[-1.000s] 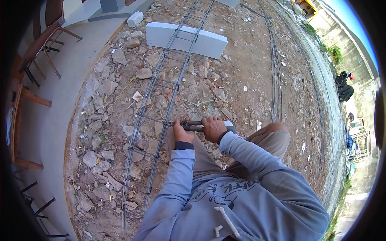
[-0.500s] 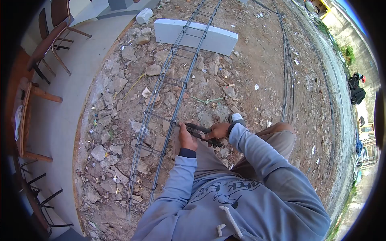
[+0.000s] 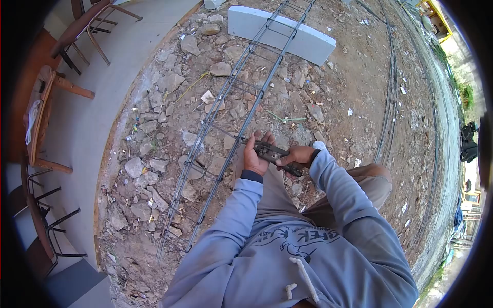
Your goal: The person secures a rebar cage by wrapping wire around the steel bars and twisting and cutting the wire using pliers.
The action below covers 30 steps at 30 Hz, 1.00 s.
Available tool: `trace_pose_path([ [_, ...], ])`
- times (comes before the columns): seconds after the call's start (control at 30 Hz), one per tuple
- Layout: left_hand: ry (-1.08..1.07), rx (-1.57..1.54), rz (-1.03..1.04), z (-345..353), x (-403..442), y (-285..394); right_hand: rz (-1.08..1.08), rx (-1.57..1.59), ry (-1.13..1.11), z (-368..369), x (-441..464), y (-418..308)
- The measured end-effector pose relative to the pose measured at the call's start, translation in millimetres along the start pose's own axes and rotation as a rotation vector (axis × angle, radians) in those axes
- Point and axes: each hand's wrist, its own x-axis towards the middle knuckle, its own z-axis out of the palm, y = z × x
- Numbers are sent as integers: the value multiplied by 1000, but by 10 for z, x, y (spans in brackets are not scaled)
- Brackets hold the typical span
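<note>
Dark metal pincers [image 3: 275, 150] lie across both hands, their head close to the near long bar of a rebar cage [image 3: 229, 134]. My left hand [image 3: 256, 158] cups the pincers near the head, with thumb up and fingers curled beyond the tool. My right hand [image 3: 297, 156] is closed around the handle end. The cage is a long narrow frame of steel bars with stirrups, raised at its far part on a white block [image 3: 313, 45]. Whether a tie wire is in the jaws is too small to tell.
Broken stones [image 3: 134, 167] and rubble cover the ground under and left of the cage. Long loose bars [image 3: 393, 87] lie on the soil at right. Brown chairs [image 3: 84, 25] and a wooden frame [image 3: 43, 120] stand on the pale floor at left.
The view has shifted, so the cage, block and hands sit further right and higher. The fingers of my left hand now show beyond the pincers; both hands stay on them.
</note>
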Motion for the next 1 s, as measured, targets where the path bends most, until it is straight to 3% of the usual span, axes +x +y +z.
trace_pose_path([
  [0.1, 62, -70, 25, -101, 183, -132, -119, -617, 444, 47, -71, -56],
  [0.2, 178, -90, 55, -38, 303, -192, -251, -1011, 843, 266, -132, 49],
  [0.33, 285, -62, 36, 77, 301, -177, -195, -1153, 1213, 503, 16, 119],
  [0.43, 268, 33, 3, -49, 306, -101, -99, -874, 967, 451, 34, 56],
  [0.47, 253, 80, -7, -113, 306, -88, -178, -909, 891, 352, 110, 98],
  [0.57, 142, 48, 106, -230, 240, -135, 134, -131, 176, 23, 82, 47],
  [0.6, 103, 42, 43, -192, 120, -88, 156, -42, 105, -33, 122, 88],
  [0.7, 88, 89, -18, -81, 9, 9, 141, -133, 204, -44, 121, 69],
  [0.8, 156, 95, -2, -62, 44, -21, -216, -822, 653, 99, 92, 151],
  [0.9, 265, 115, 75, -209, 248, -160, -322, -974, 899, 415, -30, 192],
  [1.0, 260, 217, -94, 55, 37, -76, -324, -946, 1085, 393, 200, 422],
])
